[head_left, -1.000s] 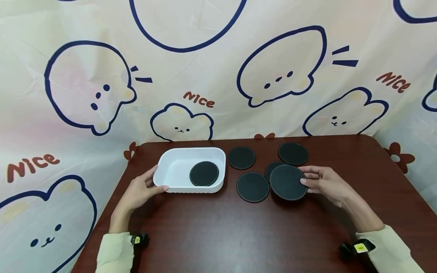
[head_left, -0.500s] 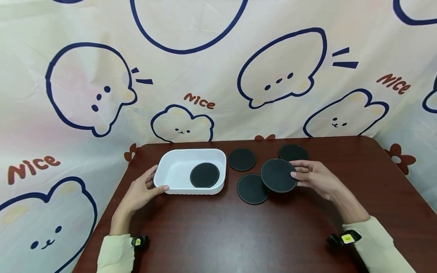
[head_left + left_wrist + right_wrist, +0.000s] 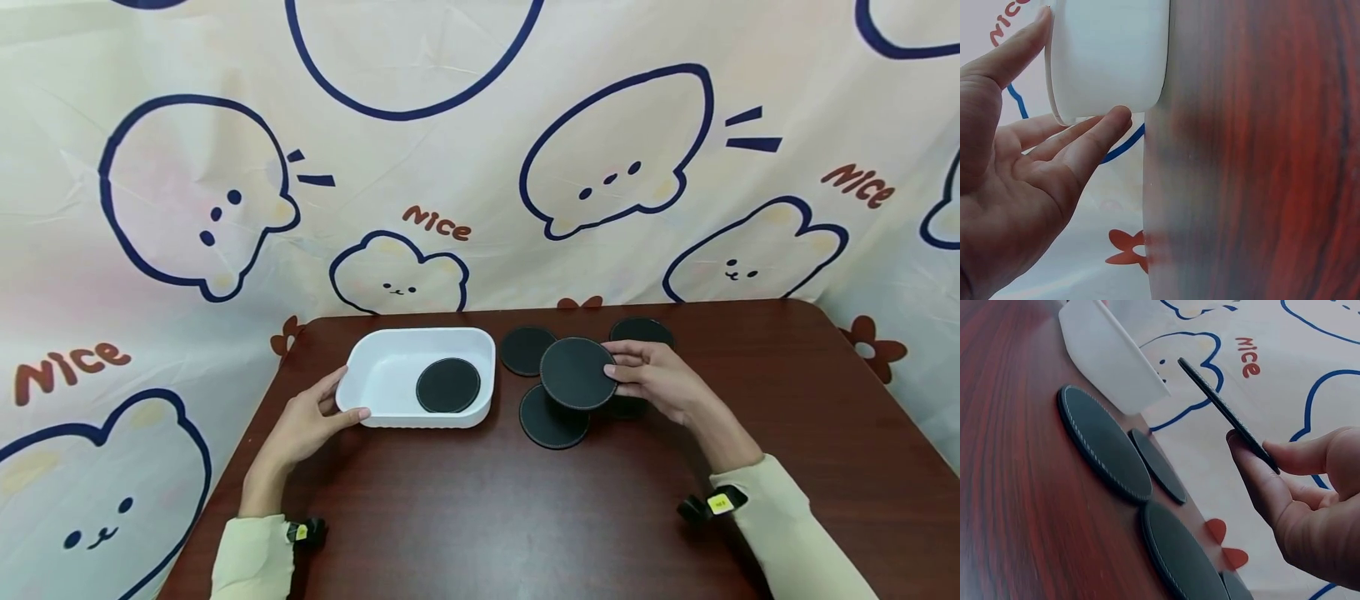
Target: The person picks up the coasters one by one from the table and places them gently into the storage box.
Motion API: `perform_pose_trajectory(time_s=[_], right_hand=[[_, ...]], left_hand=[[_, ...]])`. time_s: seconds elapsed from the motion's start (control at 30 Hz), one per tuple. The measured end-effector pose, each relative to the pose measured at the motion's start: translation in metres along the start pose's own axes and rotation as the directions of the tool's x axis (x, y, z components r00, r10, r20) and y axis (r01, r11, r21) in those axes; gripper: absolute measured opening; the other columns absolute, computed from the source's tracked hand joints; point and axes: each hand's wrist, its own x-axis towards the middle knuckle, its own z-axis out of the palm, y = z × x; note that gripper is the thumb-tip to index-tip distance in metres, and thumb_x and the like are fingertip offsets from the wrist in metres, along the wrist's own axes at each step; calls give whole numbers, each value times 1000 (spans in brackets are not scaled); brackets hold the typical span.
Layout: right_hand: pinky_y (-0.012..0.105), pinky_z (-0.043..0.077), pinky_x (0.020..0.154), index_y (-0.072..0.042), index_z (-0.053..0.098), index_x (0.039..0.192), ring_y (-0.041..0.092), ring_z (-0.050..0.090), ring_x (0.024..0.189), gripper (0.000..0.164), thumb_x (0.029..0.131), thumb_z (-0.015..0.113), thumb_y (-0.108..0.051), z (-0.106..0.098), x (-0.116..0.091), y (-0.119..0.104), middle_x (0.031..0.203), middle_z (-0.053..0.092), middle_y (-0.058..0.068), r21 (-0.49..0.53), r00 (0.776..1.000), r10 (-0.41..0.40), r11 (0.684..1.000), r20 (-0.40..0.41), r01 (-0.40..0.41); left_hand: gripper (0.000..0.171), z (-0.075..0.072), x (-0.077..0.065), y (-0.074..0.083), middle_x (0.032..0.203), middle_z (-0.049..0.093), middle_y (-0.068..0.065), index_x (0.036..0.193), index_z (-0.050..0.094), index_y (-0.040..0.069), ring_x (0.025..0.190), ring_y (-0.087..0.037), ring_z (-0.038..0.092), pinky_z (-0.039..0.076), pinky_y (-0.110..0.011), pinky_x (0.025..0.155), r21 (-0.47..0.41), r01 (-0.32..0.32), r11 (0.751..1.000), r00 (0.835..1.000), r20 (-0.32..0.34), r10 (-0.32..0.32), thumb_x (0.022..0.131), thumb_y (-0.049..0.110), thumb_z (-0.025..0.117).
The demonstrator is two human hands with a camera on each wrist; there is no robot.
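Observation:
My right hand (image 3: 667, 385) pinches a round black coaster (image 3: 577, 372) by its right edge, thumb on one face and fingers on the other. The right wrist view shows this held coaster (image 3: 1225, 414) raised off the table, tilted and seen edge-on. At the left, my left hand (image 3: 303, 423) holds the end of a white rectangular tray (image 3: 378, 375), its thumb at the front corner and fingers along the side. One black coaster (image 3: 448, 385) lies inside the tray, toward its right end.
Right of the tray several more coasters lie on the dark wooden table (image 3: 480, 508): one at the back (image 3: 525, 352), one in front (image 3: 553, 423), one at the back right (image 3: 643, 330). Another coaster (image 3: 628, 407) is partly hidden under the right hand. A patterned cloth (image 3: 495, 167) hangs behind.
My right hand has carried the held coaster leftward and back, toward the tray, uncovering part of the coaster beneath it. The left hand and the tray stay in place.

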Motion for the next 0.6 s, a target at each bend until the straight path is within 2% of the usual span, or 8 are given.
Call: perform_pose_trajectory(time_s=[0.17, 0.6], right_hand=[[22, 63, 90, 1, 37, 164, 3, 73, 104, 64, 109, 64, -15, 15, 10, -5, 155, 55, 25, 25, 1000, -3, 1000, 8, 2], [21, 64, 86, 1, 45, 160, 5, 75, 98, 55, 109, 61, -9, 59, 37, -16, 148, 61, 24, 126, 1000, -24, 992, 0, 24]], left_hand=[[102, 0, 0, 0, 165, 43, -31, 170, 28, 5, 142, -46, 59, 55, -55, 108, -3, 5, 1000, 1000, 4, -5, 94, 44, 84], [102, 0, -1, 2, 165, 44, -31, 170, 27, 6, 141, -46, 60, 55, -54, 108, -4, 23, 1000, 1000, 12, -23, 94, 44, 83]])
